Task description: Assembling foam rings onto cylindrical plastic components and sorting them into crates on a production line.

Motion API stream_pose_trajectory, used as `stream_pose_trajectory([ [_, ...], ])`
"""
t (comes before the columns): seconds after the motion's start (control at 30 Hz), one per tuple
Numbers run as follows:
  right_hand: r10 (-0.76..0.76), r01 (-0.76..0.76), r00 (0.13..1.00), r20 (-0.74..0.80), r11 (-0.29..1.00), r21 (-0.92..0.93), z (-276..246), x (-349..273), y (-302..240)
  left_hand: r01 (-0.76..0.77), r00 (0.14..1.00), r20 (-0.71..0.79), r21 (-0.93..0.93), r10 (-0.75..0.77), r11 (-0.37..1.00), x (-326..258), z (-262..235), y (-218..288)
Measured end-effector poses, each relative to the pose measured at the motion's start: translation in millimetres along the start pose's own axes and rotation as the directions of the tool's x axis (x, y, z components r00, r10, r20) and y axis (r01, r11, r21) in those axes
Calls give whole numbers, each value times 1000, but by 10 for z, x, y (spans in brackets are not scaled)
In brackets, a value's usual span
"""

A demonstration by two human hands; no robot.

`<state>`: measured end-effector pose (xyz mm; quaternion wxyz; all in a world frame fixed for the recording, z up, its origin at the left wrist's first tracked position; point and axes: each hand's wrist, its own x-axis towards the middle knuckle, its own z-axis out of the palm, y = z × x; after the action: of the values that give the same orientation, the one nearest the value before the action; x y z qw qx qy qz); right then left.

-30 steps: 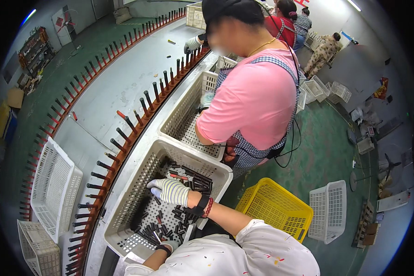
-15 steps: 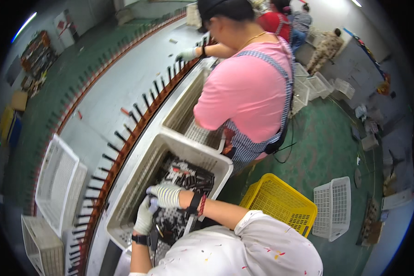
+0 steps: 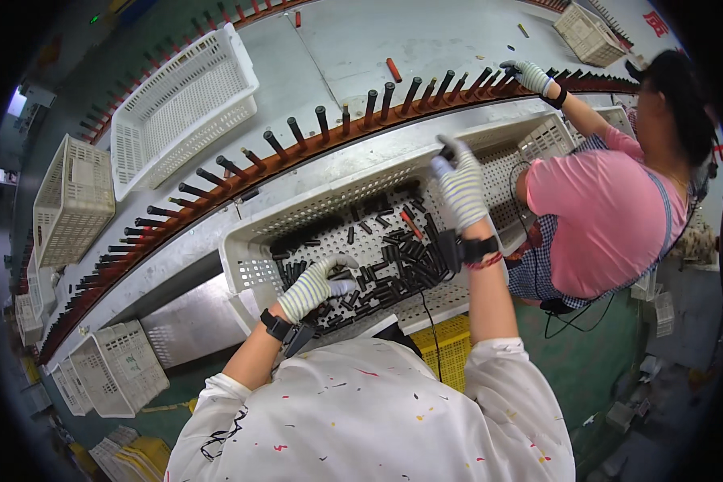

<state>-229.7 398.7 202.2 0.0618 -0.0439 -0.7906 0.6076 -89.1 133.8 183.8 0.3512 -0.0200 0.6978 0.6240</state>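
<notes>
My right hand (image 3: 460, 183), in a striped knit glove, is raised over the far right side of a white plastic basket (image 3: 241, 277). Its fingers pinch a short black tube (image 3: 446, 152), partly hidden by the glove. Inside the basket's left part is my left hand (image 3: 317, 287), gloved alike, its thumb and fingers apart above the loose pieces. Many short black tubes (image 3: 394, 277) lie jumbled in the basket, with one red tube (image 3: 410, 224) among them. Beyond the basket's far rim, a curved brown rail (image 3: 297, 150) carries a row of upright black tubes (image 3: 295, 128).
A person in pink (image 3: 610, 217) works on my right, one gloved hand (image 3: 530, 76) at the rail. White baskets (image 3: 181, 112) stand at the left on the grey table (image 3: 337, 48). A yellow crate (image 3: 446, 353) is below my basket; a black cable (image 3: 432, 321) hangs over its near rim.
My view has swung from the right toward the rail. My hands, together over the basket before, are now apart: the right has lifted toward the rail with a black tube, the left stays low.
</notes>
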Motion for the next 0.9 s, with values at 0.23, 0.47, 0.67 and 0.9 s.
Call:
stream_pose_trajectory([
  [0.23,-328,307,902,-280,944,-119,-246,1385,258,-79,997,23,-6,79,997,97,-9,-286],
  [0.47,-384,250,909,-163,814,-524,168,1841,270,138,974,-153,-178,-166,974,77,-76,-180],
  [0.67,-264,177,961,-88,825,-536,372,1606,531,-41,949,-285,-540,-137,841,-2,-144,-235],
  [0.9,-255,276,958,134,946,-170,503,472,-297,-403,900,-405,-629,162,665,-68,-241,57],
])
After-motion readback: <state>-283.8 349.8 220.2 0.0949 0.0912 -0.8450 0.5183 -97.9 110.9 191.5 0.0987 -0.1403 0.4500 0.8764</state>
